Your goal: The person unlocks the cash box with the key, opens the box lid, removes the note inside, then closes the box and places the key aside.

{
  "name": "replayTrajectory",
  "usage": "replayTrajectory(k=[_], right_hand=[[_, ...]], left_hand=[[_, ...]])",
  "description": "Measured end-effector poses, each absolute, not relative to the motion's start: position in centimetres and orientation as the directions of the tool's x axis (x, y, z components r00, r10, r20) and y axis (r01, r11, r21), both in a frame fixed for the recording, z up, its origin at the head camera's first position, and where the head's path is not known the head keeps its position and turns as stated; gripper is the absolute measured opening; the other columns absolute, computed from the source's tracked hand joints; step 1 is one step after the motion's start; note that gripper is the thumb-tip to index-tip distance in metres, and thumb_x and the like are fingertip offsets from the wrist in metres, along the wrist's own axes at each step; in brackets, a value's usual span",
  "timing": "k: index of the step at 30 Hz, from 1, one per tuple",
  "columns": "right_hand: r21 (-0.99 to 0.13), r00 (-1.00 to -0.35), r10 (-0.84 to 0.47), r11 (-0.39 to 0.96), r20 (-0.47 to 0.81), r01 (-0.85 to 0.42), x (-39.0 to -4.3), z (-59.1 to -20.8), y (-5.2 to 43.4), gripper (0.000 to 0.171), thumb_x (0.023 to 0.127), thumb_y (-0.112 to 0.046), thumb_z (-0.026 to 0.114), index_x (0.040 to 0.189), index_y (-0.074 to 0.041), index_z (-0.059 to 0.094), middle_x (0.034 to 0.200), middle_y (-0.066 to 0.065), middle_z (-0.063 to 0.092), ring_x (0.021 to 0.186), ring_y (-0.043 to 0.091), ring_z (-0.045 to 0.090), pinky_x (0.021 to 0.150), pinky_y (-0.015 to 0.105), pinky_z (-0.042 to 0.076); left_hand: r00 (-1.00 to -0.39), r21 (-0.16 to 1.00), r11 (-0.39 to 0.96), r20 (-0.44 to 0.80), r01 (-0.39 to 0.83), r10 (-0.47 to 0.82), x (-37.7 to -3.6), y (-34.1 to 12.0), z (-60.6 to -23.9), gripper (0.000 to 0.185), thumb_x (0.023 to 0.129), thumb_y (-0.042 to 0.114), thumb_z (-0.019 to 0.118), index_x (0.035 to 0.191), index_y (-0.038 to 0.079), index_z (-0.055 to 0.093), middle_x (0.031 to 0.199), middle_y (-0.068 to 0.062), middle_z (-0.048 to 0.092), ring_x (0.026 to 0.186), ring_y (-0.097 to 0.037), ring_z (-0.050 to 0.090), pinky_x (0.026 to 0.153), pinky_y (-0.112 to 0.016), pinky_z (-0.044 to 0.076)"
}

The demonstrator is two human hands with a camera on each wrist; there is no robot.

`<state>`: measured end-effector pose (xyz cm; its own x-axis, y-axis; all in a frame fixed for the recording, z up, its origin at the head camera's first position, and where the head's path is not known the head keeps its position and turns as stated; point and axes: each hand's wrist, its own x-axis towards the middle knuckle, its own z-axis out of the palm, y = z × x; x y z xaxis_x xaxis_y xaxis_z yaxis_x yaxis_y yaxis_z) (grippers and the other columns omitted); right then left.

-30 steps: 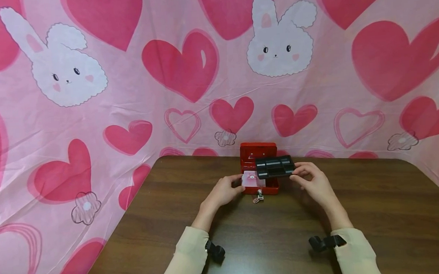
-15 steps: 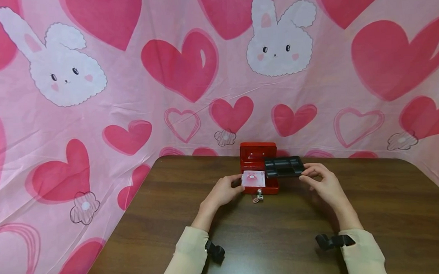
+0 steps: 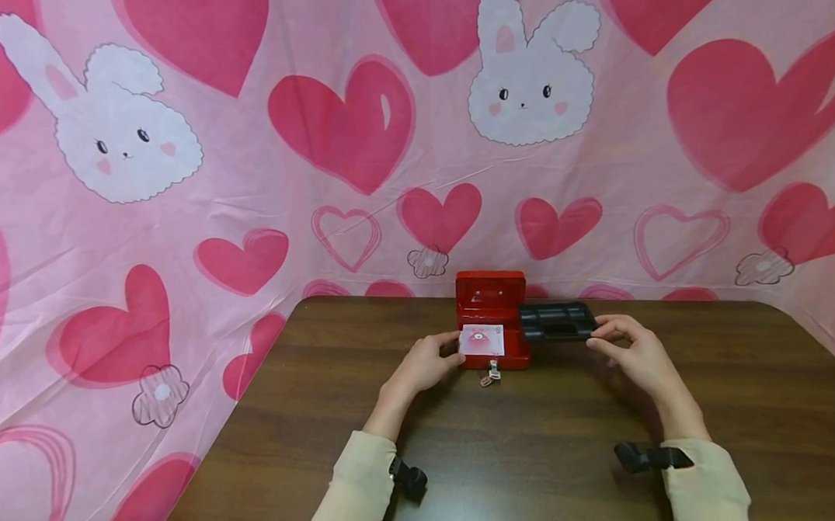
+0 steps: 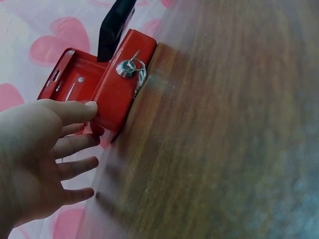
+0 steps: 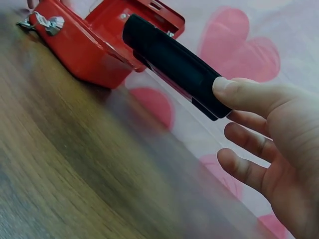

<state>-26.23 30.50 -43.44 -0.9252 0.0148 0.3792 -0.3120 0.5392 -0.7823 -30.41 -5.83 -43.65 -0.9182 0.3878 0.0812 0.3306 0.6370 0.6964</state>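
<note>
A red cash box (image 3: 495, 362) stands with its lid up at the table's far side. Inside it on the left lies a pink-and-white banknote (image 3: 482, 340). Keys (image 4: 140, 74) hang from the lock on its front. My left hand (image 3: 427, 363) holds the box's left front corner between thumb and index finger; its other fingers are spread out. My right hand (image 3: 631, 350) pinches the right end of a black coin tray (image 3: 556, 322), thumb on top. The tray is in the air just right of the box, and its compartments look bare.
The brown wooden table (image 3: 509, 443) stretches out in front of the box and to both sides. Behind it hangs a pink cloth (image 3: 344, 178) with hearts and rabbits. Black straps (image 3: 653, 458) with small devices sit at both cuffs.
My right hand has carried the coin tray rightward and a little down, from above the box to beside it, uncovering the banknote. The left hand has stayed at the box.
</note>
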Motion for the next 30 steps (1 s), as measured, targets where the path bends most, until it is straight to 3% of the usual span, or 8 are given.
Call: replayTrajectory(k=[9, 21, 28, 30], right_hand=[[-0.777, -0.923, 0.055, 0.559, 0.382, -0.288, -25.7, -43.4, 31.3, 0.025, 0.091, -0.019, 0.074, 0.102, 0.002, 0.069, 0.126, 0.014, 0.057, 0.076, -0.002, 0.058, 0.055, 0.027, 0.056], [-0.762, -0.926, 0.07, 0.593, 0.37, -0.26, -26.6, -44.2, 30.3, 0.023, 0.091, -0.016, 0.073, 0.1, 0.004, 0.069, 0.127, 0.025, 0.057, 0.073, -0.009, 0.054, 0.052, 0.026, 0.054], [-0.741, -0.927, 0.091, 0.631, 0.364, -0.229, -26.9, -44.5, 30.3, 0.02, 0.09, -0.014, 0.073, 0.099, 0.004, 0.069, 0.127, 0.029, 0.061, 0.064, 0.001, 0.057, 0.052, 0.023, 0.052], [-0.73, -0.923, 0.095, 0.644, 0.373, -0.229, -26.9, -44.6, 30.2, 0.019, 0.09, -0.013, 0.073, 0.098, 0.003, 0.069, 0.126, 0.029, 0.062, 0.063, -0.002, 0.055, 0.052, 0.021, 0.051]], left_hand=[[-0.919, 0.702, 0.636, 0.068, 0.321, 0.388, -30.3, -5.9, -43.6, 0.051, 0.095, 0.032, 0.065, 0.143, 0.016, 0.055, 0.142, -0.006, 0.059, 0.128, -0.026, 0.057, 0.108, -0.05, 0.045], [-0.92, 0.694, 0.643, 0.073, 0.324, 0.385, -30.5, -5.9, -43.6, 0.052, 0.095, 0.033, 0.065, 0.143, 0.016, 0.055, 0.142, -0.006, 0.059, 0.129, -0.026, 0.057, 0.108, -0.05, 0.045], [-0.922, 0.702, 0.64, 0.064, 0.314, 0.382, -30.4, -5.9, -43.6, 0.052, 0.095, 0.033, 0.065, 0.143, 0.016, 0.055, 0.142, -0.006, 0.059, 0.129, -0.026, 0.057, 0.109, -0.05, 0.045], [-0.923, 0.705, 0.639, 0.058, 0.308, 0.38, -30.4, -5.9, -43.6, 0.052, 0.095, 0.033, 0.065, 0.143, 0.017, 0.055, 0.142, -0.006, 0.059, 0.129, -0.026, 0.057, 0.108, -0.05, 0.045]])
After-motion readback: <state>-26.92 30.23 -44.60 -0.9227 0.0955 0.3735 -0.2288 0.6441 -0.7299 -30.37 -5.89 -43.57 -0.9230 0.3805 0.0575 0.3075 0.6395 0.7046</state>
